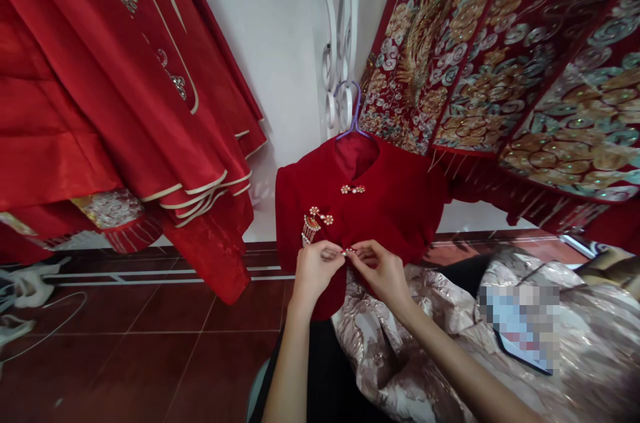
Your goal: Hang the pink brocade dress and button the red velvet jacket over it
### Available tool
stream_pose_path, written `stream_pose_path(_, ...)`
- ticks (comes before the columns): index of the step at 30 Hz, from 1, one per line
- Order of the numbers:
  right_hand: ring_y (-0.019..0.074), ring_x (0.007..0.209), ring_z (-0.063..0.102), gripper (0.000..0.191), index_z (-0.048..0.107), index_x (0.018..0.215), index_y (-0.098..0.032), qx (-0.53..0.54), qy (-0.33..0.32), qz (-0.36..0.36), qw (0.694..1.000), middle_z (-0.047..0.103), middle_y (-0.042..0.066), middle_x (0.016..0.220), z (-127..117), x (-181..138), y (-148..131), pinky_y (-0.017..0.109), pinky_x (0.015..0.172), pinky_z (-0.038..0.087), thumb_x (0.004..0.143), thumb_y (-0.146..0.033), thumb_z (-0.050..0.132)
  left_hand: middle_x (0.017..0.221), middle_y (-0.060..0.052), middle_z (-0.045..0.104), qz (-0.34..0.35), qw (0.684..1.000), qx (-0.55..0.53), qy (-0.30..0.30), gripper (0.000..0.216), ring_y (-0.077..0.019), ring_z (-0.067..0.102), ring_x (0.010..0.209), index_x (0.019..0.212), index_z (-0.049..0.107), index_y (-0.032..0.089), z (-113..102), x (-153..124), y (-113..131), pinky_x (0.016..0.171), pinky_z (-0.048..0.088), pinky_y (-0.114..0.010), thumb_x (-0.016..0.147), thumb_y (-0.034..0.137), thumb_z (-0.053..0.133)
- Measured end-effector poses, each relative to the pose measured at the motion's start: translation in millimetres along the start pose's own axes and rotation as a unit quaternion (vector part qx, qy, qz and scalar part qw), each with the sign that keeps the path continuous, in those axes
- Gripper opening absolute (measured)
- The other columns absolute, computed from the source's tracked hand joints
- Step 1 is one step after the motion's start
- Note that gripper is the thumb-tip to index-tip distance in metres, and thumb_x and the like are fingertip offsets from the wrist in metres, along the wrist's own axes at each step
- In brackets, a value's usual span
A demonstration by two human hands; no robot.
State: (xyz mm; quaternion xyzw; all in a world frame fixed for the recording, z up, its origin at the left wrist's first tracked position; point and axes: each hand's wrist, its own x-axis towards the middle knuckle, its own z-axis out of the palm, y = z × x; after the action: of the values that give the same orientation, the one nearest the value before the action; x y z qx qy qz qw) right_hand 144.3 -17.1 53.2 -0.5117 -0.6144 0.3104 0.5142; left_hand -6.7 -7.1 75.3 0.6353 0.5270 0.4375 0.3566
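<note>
A dark red jacket (pixel 395 196) hangs from a purple hanger (pixel 357 110). Near its neckline a gold flower-shaped clasp (pixel 353 190) joins the two front edges. Lower down, another flower clasp (pixel 321 215) appears undone, beside a fan-shaped brooch (pixel 311 228) with dangling beads. My left hand (pixel 319 266) pinches one side of a small beaded clasp (pixel 349 251) at the jacket's front. From the other side my right hand (pixel 381 268) pinches the same clasp, fingertips almost meeting. My fingers partly hide it, so I cannot tell whether its halves are joined.
Red garments (pixel 150 90) with gold piping hang at left, and a heavily embroidered red garment (pixel 500 56) at right. A shiny patterned cloth (pixel 415 356) lies over the lap area, with a phone (pixel 523 336) on it. White shoes (pixel 30 290) stand on the tiled floor (pixel 150 356).
</note>
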Motion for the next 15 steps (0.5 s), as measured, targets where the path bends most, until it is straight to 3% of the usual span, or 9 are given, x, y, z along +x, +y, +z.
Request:
stream_pose_path(4,0.0174,0.073,0.067,0.032,0.062,0.097,-0.018,-0.007,-0.018,0.031,0.999,0.069,0.006,0.082,-6,7,1,0.029,0.067,0.057,0.078,-0.043,0.062,0.081,-0.004,0.071,0.023,0.999,0.011,0.019,0.019,-0.0144,0.066,0.069,0.086,0.069,0.018,-11,0,3,0.066,0.053,-0.024,0.07,0.014,0.06)
stream_pose_path(10,0.0173,0.072,0.067,0.036,0.06,0.104,-0.017,0.007,0.029,0.033,0.999,0.069,0.008,0.088,-39,22,-3,0.029,0.065,0.056,0.079,-0.042,0.06,0.079,-0.003,0.068,-0.002,0.982,0.011,0.191,0.021,-0.0126,0.063,0.065,0.094,0.066,0.018,-52,2,-5,0.06,0.05,-0.022,0.076,0.027,0.061)
stream_pose_path(12,0.0171,0.071,0.066,0.035,0.06,0.101,-0.016,0.041,0.018,0.046,0.998,0.068,0.009,0.087,-43,23,-8,0.029,0.064,0.055,0.078,-0.043,0.06,0.078,-0.003,0.067,0.0,0.982,0.012,0.188,0.02,-0.0129,0.063,0.066,0.091,0.066,0.018,-59,0,-7,0.061,0.05,-0.022,0.076,0.031,0.062)
stream_pose_path(15,0.0162,0.07,0.066,0.032,0.059,0.098,-0.016,0.064,-0.044,0.067,0.995,0.068,0.008,0.086,-38,19,-13,0.028,0.062,0.055,0.078,-0.041,0.06,0.081,-0.003,0.068,0.031,0.994,0.026,0.098,0.017,-0.013,0.062,0.068,0.086,0.067,0.018,-54,-4,-3,0.063,0.049,-0.022,0.079,0.032,0.06)
